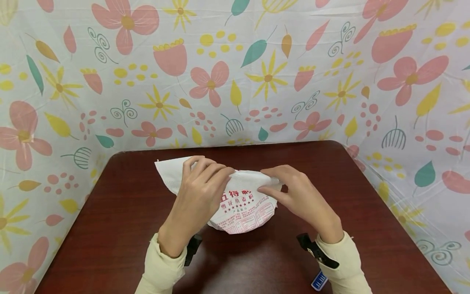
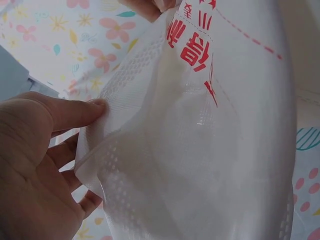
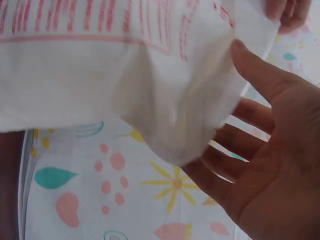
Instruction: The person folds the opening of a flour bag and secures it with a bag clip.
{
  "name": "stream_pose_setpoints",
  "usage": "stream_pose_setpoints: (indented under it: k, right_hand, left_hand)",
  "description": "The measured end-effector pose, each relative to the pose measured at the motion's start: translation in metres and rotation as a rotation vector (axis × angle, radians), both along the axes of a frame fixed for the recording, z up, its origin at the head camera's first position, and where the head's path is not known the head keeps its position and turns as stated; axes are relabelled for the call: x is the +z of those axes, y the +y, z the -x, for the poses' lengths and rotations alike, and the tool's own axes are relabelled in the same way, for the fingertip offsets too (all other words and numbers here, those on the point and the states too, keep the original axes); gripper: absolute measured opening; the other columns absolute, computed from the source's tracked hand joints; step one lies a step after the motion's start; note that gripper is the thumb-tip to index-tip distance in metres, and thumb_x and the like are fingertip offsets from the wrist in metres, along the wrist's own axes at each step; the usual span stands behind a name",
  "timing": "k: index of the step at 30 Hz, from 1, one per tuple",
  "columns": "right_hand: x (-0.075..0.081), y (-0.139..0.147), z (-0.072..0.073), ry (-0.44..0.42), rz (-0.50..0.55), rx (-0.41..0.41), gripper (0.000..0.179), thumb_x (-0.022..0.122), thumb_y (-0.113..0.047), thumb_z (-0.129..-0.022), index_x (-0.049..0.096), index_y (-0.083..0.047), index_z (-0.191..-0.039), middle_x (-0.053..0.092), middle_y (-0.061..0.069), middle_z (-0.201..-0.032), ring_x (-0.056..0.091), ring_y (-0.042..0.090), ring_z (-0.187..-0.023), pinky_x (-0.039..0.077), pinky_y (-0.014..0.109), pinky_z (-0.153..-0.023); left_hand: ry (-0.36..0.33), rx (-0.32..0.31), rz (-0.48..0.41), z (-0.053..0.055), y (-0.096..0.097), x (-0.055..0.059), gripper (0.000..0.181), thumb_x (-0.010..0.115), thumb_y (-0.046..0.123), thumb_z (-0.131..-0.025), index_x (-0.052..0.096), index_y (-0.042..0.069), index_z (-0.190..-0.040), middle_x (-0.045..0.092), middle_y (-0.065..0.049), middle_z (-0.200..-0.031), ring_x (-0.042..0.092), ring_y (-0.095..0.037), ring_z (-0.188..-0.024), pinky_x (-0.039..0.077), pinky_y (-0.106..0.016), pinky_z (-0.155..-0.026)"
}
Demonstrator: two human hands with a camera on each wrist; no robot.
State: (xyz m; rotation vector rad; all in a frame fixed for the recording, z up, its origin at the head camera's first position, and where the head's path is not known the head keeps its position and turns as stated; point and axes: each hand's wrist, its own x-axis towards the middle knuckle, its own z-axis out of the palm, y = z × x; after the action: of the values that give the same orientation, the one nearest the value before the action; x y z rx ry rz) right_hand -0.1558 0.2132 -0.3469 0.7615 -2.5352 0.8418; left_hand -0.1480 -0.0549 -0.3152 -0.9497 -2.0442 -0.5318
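Note:
A white flour bag [image 1: 244, 204] with red Chinese print stands on the table between my hands. Its top edge is pulled up and folded over, with a loose flap [image 1: 170, 173] sticking out to the left. My left hand [image 1: 202, 192] pinches the bag's top edge from the left; in the left wrist view its thumb [image 2: 87, 112] lies on the white woven material, fingers behind. From the right, my right hand [image 1: 299, 194] pinches the other end of the top edge. Its thumb [image 3: 252, 65] presses the near side, its fingers behind. The bag's contents are hidden.
A dark red-brown table [image 1: 121, 228] lies under the bag. Flower-patterned cloth [image 1: 235, 81] hangs behind it and on both sides. Near my right sleeve, at the front, lies a small blue and white object [image 1: 318, 281], partly covered by the forearm.

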Motion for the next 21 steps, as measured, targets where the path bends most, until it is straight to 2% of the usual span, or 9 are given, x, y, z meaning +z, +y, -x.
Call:
stream_pose_setpoints:
  k: [7,16,21]
  right_hand:
    - [-0.003,-0.007,0.000,0.063,0.027,0.005,0.028,0.081,-0.020,-0.089,0.076,-0.016,-0.116,0.072,-0.005,-0.112,0.064,0.010,-0.105,0.057,0.031,-0.072]
    - [0.000,0.001,0.002,-0.013,-0.013,-0.023,0.020,0.079,-0.014,-0.090,0.078,-0.013,-0.110,0.074,0.000,-0.107,0.066,0.013,-0.095,0.059,0.036,-0.074]
    - [0.001,0.005,0.003,-0.050,-0.034,-0.027,0.018,0.079,-0.012,-0.090,0.078,-0.012,-0.108,0.074,0.000,-0.106,0.066,0.015,-0.095,0.060,0.038,-0.076]
  left_hand:
    - [-0.006,-0.011,0.001,-0.001,-0.001,0.000,0.013,0.066,0.006,-0.098,0.076,0.009,-0.104,0.073,-0.002,-0.097,0.060,-0.022,-0.093,0.039,-0.049,-0.103]
    - [-0.007,-0.011,0.008,0.001,-0.003,0.000,0.013,0.065,0.007,-0.098,0.076,0.009,-0.104,0.073,-0.001,-0.098,0.060,-0.022,-0.093,0.039,-0.049,-0.104]
    - [-0.011,-0.017,0.001,0.002,-0.004,0.000,0.013,0.065,0.007,-0.099,0.076,0.009,-0.104,0.073,-0.001,-0.098,0.060,-0.022,-0.093,0.038,-0.049,-0.104]
